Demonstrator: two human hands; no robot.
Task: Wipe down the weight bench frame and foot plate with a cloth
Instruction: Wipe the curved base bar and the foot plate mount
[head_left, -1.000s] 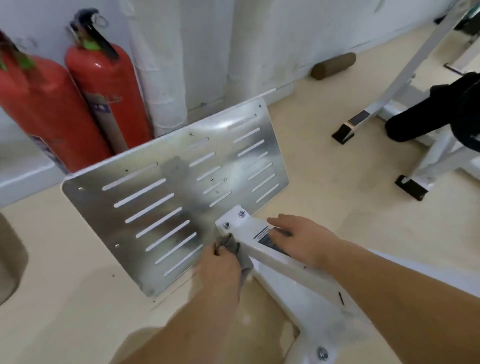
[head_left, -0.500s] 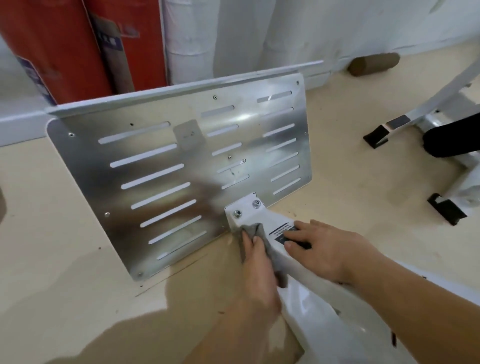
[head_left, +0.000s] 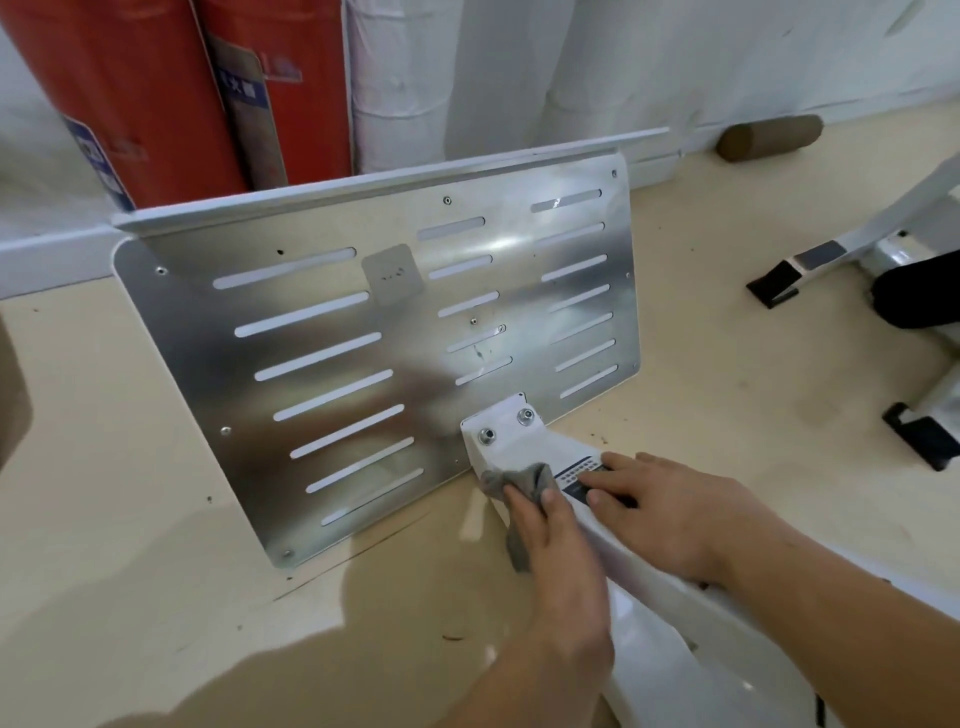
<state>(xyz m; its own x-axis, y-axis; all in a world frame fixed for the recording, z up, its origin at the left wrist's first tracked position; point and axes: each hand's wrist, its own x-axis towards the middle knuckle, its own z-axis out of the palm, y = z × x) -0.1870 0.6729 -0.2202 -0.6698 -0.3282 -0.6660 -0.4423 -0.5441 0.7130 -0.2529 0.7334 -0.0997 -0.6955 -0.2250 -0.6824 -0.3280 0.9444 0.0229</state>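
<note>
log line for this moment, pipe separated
phase: frame wipe | left hand: presses grey cloth on white frame arm beside foot plate | right hand: rests flat on label

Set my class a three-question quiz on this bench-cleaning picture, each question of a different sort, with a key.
1. True or false: the right hand holds the cloth.
2. Which thing does the cloth touch? A a red cylinder; B the frame arm; C the brown roll by the wall.
3. How many bolts show at the end of the frame arm?

Key: 1 false, the left hand presses it; 2 B; 3 two.
</note>
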